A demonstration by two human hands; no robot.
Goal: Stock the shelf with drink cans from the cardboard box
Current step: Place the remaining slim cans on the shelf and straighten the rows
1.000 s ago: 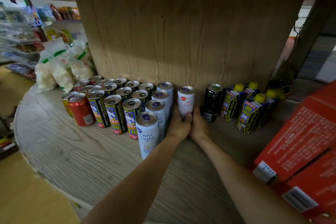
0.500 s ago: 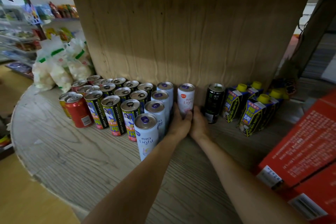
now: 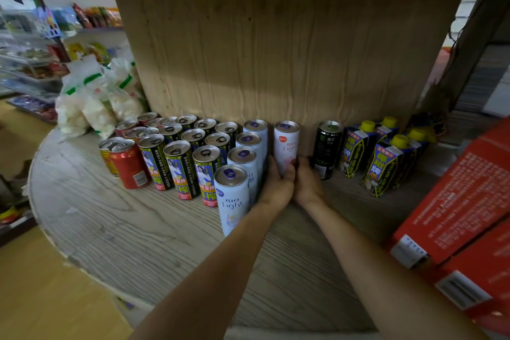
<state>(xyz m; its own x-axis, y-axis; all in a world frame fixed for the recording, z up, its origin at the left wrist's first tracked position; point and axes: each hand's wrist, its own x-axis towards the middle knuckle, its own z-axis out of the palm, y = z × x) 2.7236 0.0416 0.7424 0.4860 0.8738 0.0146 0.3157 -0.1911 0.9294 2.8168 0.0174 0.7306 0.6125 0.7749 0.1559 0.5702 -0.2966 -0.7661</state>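
At the far left of the wood-grain shelf (image 3: 116, 232) lie white bags (image 3: 91, 107) with green stripes, close to its rounded edge. Just right of them stand two red cans (image 3: 128, 165), and beside those several rows of dark cans (image 3: 179, 171) with yellow and green labels, all upright and packed close together. Next comes a single file of pale blue cans (image 3: 233, 199) marked RIO light, running from the front toward the brown cardboard wall (image 3: 276, 50) that closes the back of the shelf. The left hand (image 3: 276, 188) reaches in just right of that file, its thumb laid across the lower front of the white and pink can (image 3: 285, 146) and its fingers curled round the can's left side, next to the blue cans. This can stands upright on the shelf close to the cardboard wall, in the gap between the blue file and a black can (image 3: 327, 149). The right hand (image 3: 307, 182) meets the left at the can's base, fingers curled against its right side, so both hands clasp the can low down. Right of the black can stand dark cartons (image 3: 383, 168) with yellow caps. Red boxes (image 3: 463, 201) fill the right edge, tilted, with barcode labels on their near ends.
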